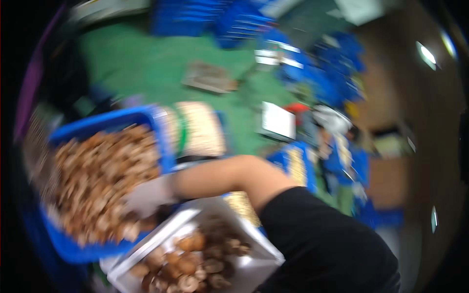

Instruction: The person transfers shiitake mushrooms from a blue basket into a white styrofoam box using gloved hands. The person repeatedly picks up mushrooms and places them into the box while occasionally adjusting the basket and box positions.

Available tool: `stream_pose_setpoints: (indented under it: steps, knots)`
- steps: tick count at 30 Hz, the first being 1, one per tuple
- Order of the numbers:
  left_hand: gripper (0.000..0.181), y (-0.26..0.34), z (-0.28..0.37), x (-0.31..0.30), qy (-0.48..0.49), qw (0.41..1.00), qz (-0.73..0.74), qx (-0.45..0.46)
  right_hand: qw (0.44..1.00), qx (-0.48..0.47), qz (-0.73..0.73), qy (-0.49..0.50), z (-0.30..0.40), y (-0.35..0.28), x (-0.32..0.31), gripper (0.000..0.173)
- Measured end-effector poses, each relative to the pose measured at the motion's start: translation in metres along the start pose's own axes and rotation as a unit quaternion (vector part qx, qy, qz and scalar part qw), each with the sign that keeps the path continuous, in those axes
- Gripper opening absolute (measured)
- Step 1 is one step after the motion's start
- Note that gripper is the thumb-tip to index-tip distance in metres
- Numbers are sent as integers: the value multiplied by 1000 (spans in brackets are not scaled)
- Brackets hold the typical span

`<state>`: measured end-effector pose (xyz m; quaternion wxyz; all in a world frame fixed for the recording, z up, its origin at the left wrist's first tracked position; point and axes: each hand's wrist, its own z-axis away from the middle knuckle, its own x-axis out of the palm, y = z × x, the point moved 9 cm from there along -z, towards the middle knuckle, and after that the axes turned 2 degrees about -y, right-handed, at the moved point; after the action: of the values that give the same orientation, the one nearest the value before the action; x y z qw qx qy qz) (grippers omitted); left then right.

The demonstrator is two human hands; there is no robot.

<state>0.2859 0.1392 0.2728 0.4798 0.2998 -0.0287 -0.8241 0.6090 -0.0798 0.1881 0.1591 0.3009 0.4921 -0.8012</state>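
My right hand [148, 197], in a pale glove, reaches over the near right corner of a blue plastic crate [166, 146]. The crate is heaped with brown mushrooms [106, 172], which look like shiitake. My fingers are down among the mushrooms at that corner, and blur hides whether they grip any. Below my forearm stands a white foam box [253, 271], tilted in the view, its rim close against the crate. Larger brown mushrooms [187, 256] lie loosely inside it. My left hand is out of view.
Behind the crate is a pale full sack or bundle [199, 128] with a green band. Blue crates [296, 164] of pale produce stand beyond my elbow, near a person [337, 146]. A white box [278, 121], a low pallet-like object [209, 77] and stacked blue crates [183, 18] rest on green floor.
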Motion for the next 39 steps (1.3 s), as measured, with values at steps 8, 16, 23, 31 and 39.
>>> stream_pose_setpoints:
  steps: [8,16,23,31,39]
  knots:
    - [61,101,-35,27,-56,984,-54,159,976,194,-81,60,122,0,-59,52]
    - [59,139,-47,48,-48,980,-49,187,813,365,-340,301,283,-9,59,93]
    - [58,143,-39,73,-41,978,-28,203,790,449,-343,240,302,-15,110,64]
    - [56,-32,22,0,118,970,179,116,795,383,-436,176,275,-65,64,62]
    - [36,-90,26,14,127,990,51,-40,930,219,-118,271,142,45,-56,53]
